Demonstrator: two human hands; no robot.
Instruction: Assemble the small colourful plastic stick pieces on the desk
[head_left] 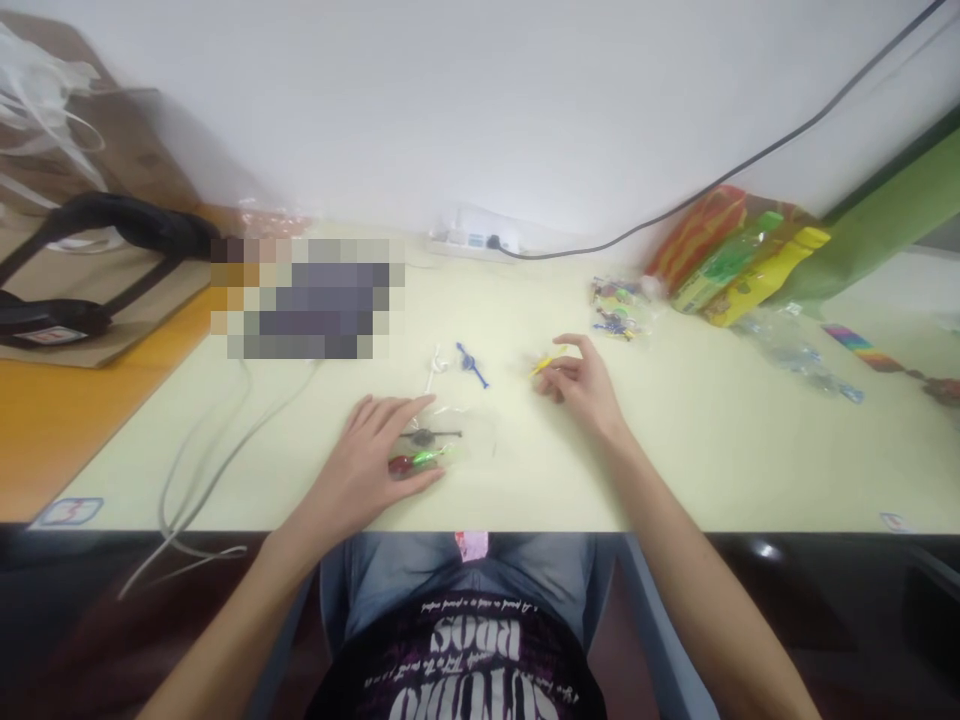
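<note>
Head view: right of the blue plastic piece [472, 365], the right hand [585, 385] pinches a yellow plastic piece [550, 361], likely for fine control. Well apart, below-left of the blue plastic piece, the left hand [367, 455] spreads around a black plastic piece [424, 437] and red-and-green piece [422, 460], perhaps steadying them.

Pale yellow counter [712, 480]. White piece [439, 365], blue piece [470, 364] side by side, mid-counter. Power strip [469, 241] at back; rainbow strip [862, 347] right; pale cable [217, 473] left, over front edge.
</note>
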